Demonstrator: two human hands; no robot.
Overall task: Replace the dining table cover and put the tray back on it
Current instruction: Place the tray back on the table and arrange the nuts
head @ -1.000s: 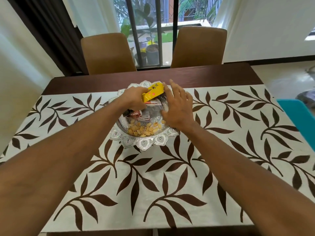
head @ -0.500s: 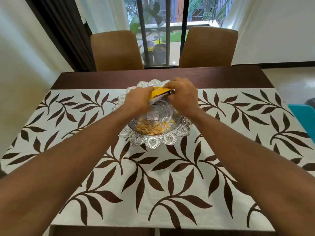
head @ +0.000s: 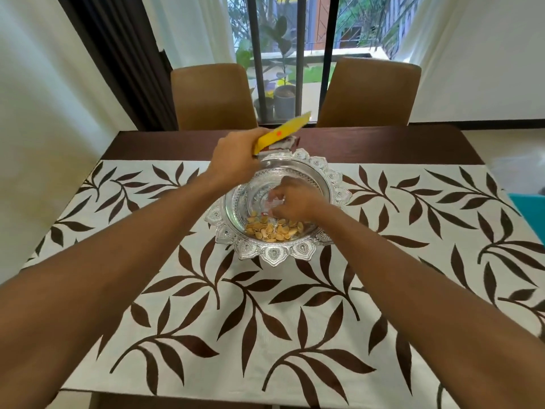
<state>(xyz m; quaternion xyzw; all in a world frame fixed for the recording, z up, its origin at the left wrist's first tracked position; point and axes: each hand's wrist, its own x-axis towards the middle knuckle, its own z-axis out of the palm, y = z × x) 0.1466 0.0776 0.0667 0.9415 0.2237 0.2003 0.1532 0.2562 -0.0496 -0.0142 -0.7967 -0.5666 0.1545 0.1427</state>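
Observation:
A white table cover [head: 265, 314] with brown leaf print lies across the dark wooden dining table [head: 182, 143]. The ornate silver tray [head: 274, 252] stands on it at the middle, with pale nut shells [head: 274, 230] in its near part. My left hand [head: 236, 159] grips a yellow packet [head: 281, 132] and a brown-white wrapper beneath it, lifted over the tray's far left rim. Inside the tray, my right hand [head: 295, 200] has curled fingers pinching a small clear wrapper [head: 272, 203].
Two tan chairs [head: 212, 95] [head: 368, 93] stand at the table's far side before a barred window with potted plants. Dark curtain hangs at the left. A turquoise object [head: 530, 211] shows at the right edge.
Both hands were together on the yellow packet over the tray. Now my left hand has lifted the packets up and away, and my right hand has dropped into the tray onto a clear wrapper.

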